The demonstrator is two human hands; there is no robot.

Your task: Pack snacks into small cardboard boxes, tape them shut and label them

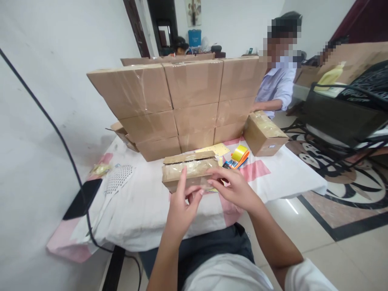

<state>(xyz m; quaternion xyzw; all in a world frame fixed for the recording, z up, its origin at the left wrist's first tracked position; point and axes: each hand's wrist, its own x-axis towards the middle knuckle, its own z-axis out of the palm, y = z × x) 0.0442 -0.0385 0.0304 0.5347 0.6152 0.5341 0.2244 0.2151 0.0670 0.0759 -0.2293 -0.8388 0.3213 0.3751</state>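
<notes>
The small carton point(197, 181) is matt brown cardboard, its packing tape point(195, 166) glossy and wrinkled. The worktop point(142, 216) shows creased, matt cloth; the floor tiles point(360, 258) look smooth and shiny.

One head-worn camera gives the single view. It looks forward and down from above the wearer's lap point(212, 244), out across the cloth-covered desk point(145, 206); the left forearm point(166, 258) and right forearm point(273, 234) enter from the bottom edge. The small taped carton point(198, 167) lies near, just below the middle. The stacked cardboard boxes point(194, 87) stand farther off, in the upper middle. The wide angle takes in the white wall point(60, 68) at left and the patterned floor point(348, 186) at right.
</notes>
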